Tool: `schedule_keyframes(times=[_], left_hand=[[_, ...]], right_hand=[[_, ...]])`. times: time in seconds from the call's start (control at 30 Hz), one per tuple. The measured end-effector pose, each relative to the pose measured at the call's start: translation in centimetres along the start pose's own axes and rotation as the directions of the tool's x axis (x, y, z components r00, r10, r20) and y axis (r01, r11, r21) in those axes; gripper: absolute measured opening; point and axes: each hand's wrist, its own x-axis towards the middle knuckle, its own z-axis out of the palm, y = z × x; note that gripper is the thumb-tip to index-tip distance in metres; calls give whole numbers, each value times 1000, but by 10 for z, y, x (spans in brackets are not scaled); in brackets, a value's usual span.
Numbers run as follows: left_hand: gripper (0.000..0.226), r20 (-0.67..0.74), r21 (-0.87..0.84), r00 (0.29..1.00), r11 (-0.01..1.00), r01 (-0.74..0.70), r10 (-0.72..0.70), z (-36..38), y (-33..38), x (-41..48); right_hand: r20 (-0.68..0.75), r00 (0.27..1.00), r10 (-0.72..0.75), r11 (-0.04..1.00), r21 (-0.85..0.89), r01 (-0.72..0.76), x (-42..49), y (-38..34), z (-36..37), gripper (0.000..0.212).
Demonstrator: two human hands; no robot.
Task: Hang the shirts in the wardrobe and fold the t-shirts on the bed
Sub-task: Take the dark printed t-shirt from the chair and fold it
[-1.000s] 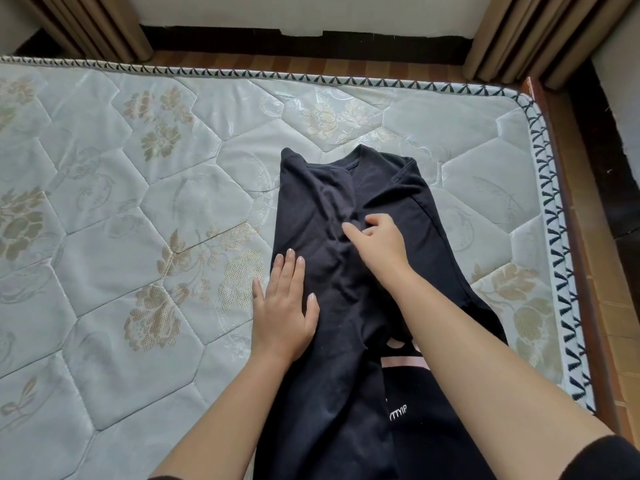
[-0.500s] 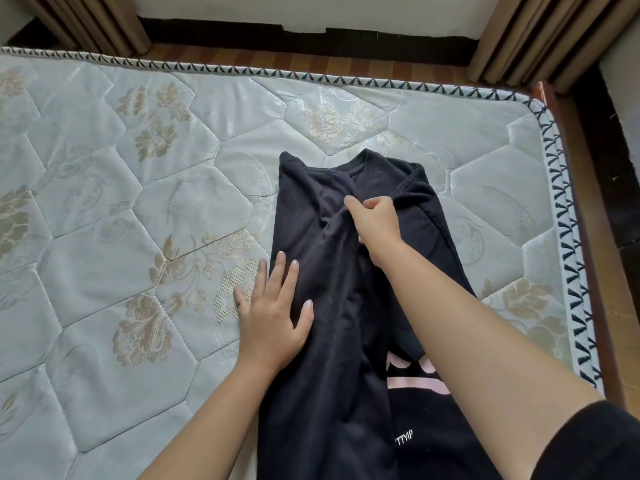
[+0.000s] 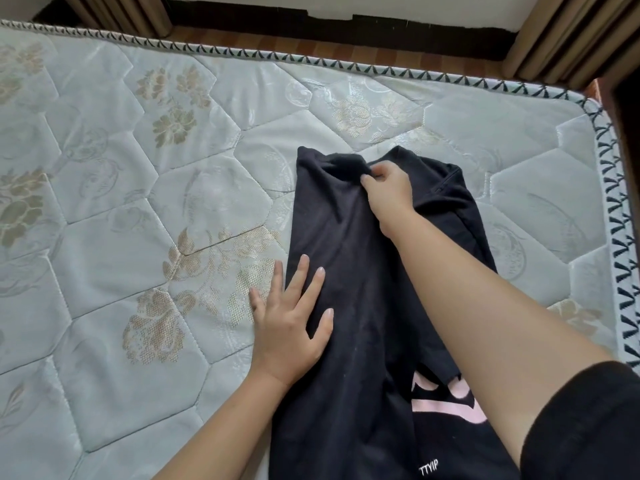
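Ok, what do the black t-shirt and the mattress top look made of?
Black t-shirt: soft matte knit, likely cotton jersey; it bunches limply where the right hand pinches it. Mattress: quilted woven fabric, slightly shiny, with stitched hexagon panels and floral pattern.

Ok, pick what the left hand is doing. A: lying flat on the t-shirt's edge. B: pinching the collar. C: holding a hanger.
A: the left hand lies flat, fingers straight, across the edge of the black t-shirt and onto the mattress; the right hand is the one pinching cloth, at the far end.
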Motion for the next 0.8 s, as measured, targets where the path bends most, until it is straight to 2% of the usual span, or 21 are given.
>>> schedule_keyframes(times=[0.13, 0.2, 0.23, 0.3, 0.33, 0.4, 0.43, 0.47, 0.5, 0.57, 0.6, 0.63, 0.67, 0.7, 0.8], left_hand=[[56, 47, 105, 999, 994, -8, 3, 1, 1, 2], [57, 66, 115, 998, 993, -1, -7, 0, 1, 2], [57, 75, 121, 997, 993, 0, -10, 0, 1, 2], [57, 89, 136, 996, 991, 0, -12, -1, 2, 4], [57, 94, 138, 995, 990, 2, -15, -1, 2, 4], [57, 101, 134, 995, 991, 8, -22, -2, 3, 4], [57, 103, 134, 994, 991, 8, -22, -3, 4, 4], [56, 105, 137, 994, 991, 9, -23, -3, 4, 5], [55, 109, 142, 994, 990, 10, -26, -3, 4, 5], [52, 126, 152, 992, 988, 11, -30, -3, 4, 7], [51, 133, 152, 991, 988, 9, -29, -3, 4, 7], [49, 136, 151, 990, 988, 8, -29, -3, 4, 7], [49, 136, 154, 990, 988, 8, -30, -2, 3, 7], [48, 133, 161, 991, 987, 8, -30, -2, 3, 7], [50, 106, 176, 994, 984, 11, -30, -1, 4, 7]], right_hand=[[-66, 996, 59, 993, -98, -65, 3, -2, -8, 34], [12, 999, 38, 960, -278, -33, -4, -3, -17, 49], [91, 995, 42, 927, -375, -5, -8, -1, -21, 50], [183, 982, 46, 873, -485, 50, -14, 7, -30, 35], [168, 985, 24, 867, -494, 63, -16, 10, -34, 25], [49, 998, -44, 883, -465, 61, -22, 10, -39, 9], [-17, 995, -99, 871, -485, 78, -28, 10, -38, 11], [-56, 981, -185, 816, -565, 122, -37, 11, -32, 20], [-34, 953, -301, 725, -657, 205, -50, 11, -23, 26], [189, 836, -516, 544, -682, 490, -78, 15, 3, 36], [350, 772, -531, 465, -642, 610, -88, 20, 16, 42], [505, 731, -459, 401, -616, 678, -95, 26, 25, 49], [600, 716, -357, 355, -622, 698, -96, 34, 31, 53], [632, 715, -299, 329, -635, 699, -92, 41, 31, 55], [576, 757, -307, 278, -707, 651, -61, 46, 19, 58]])
